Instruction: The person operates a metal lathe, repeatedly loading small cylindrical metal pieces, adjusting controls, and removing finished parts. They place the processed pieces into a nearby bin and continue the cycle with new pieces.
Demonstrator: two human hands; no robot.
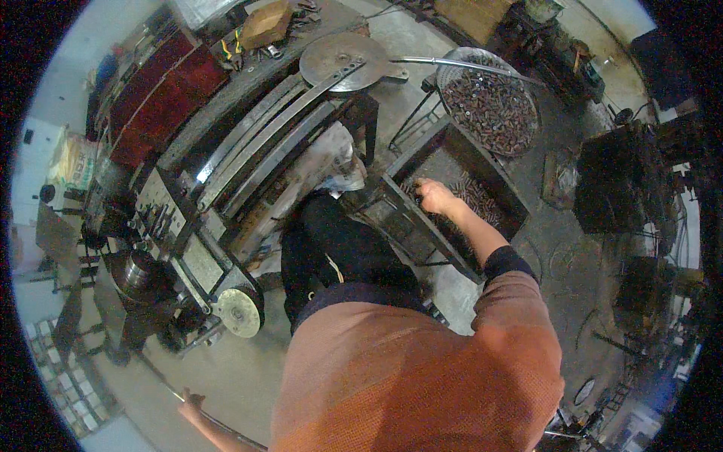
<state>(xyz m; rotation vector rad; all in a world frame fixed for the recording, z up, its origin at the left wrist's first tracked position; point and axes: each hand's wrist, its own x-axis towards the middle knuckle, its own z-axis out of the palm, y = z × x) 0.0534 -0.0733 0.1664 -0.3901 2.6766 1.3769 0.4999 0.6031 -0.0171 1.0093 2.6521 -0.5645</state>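
Observation:
My right hand (434, 197) reaches into a dark metal box (493, 169), just inside its left wall. Its fingers are curled together, and what they hold is hidden. Small cylindrical metal pieces (482, 200) lie in a heap in the box beside my forearm. Far out at the lower left, my left hand (193, 403) is closed around a thin metal rod (160, 376), which slants down toward the lower edge of the picture.
A round pan (489, 102) full of small metal parts stands beyond the box. In front of me is a machine with long steel bars (275, 139), a round plate (344, 60) and a pulley wheel (239, 311). Pliers (232, 45) and a tray (266, 24) lie at the back.

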